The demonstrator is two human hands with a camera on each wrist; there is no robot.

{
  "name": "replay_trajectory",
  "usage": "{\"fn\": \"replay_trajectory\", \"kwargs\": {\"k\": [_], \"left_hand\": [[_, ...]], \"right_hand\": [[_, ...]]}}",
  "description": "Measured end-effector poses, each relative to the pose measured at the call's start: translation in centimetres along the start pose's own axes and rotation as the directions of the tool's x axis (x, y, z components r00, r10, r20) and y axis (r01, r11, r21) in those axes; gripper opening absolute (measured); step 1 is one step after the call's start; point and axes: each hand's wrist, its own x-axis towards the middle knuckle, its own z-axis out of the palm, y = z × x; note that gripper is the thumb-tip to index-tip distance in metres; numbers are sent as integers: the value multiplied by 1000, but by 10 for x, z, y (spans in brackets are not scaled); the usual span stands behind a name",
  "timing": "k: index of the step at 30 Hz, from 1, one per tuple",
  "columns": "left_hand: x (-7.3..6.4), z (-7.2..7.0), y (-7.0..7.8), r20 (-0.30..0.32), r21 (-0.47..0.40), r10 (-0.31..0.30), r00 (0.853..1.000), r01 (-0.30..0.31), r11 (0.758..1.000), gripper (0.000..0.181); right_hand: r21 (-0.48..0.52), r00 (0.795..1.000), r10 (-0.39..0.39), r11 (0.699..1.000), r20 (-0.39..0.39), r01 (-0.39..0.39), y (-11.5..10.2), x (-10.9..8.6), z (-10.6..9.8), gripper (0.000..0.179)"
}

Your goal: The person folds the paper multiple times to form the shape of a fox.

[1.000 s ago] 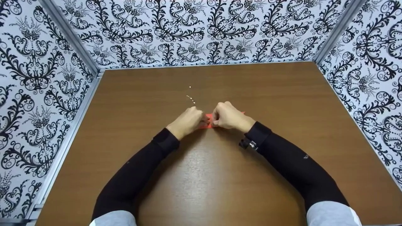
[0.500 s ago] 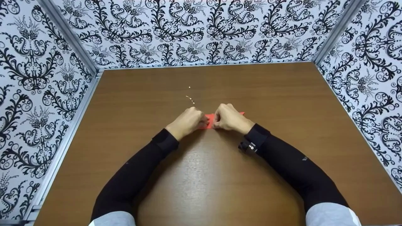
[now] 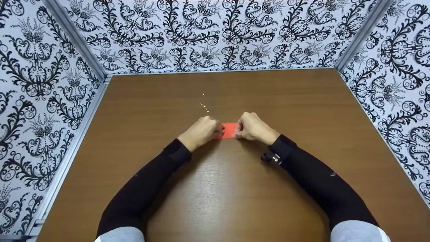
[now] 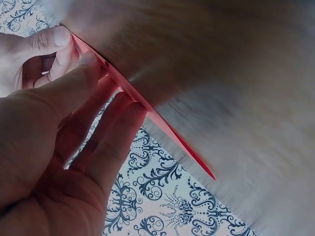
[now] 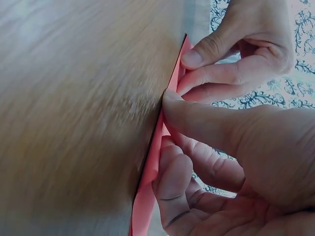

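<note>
A red sheet of paper (image 3: 229,130), looking like a folded strip, lies low over the table between both hands. My left hand (image 3: 201,130) pinches its left part, thumb at the near edge and fingers against the sheet. Toward the other end, my right hand (image 3: 252,127) pinches the same edge between thumb and curled fingers. From the left wrist, the paper (image 4: 170,129) shows as a thin, nearly edge-on band. In the right wrist view, the paper (image 5: 142,206) bends slightly below the right fingers. Parts of it are hidden under both hands.
Several tiny white bits (image 3: 204,107) lie on the brown wooden table (image 3: 215,188) beyond the left hand. Patterned black-and-white panels (image 3: 208,33) with metal posts (image 3: 75,37) enclose the table at the back and sides.
My right hand has slid to the right along the paper, baring more red between the hands. The left hand stays in place.
</note>
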Motion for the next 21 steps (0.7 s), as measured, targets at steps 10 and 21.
{"fn": "replay_trajectory", "kwargs": {"k": [10,21], "left_hand": [[1,-3,4,23,54,-32,999,30,998,7],[1,0,3,23,74,-29,999,27,997,7]], "right_hand": [[18,1000,21,1000,7,-21,18,-8,-9,22],[14,998,53,998,16,-53,34,-16,-15,24]]}}
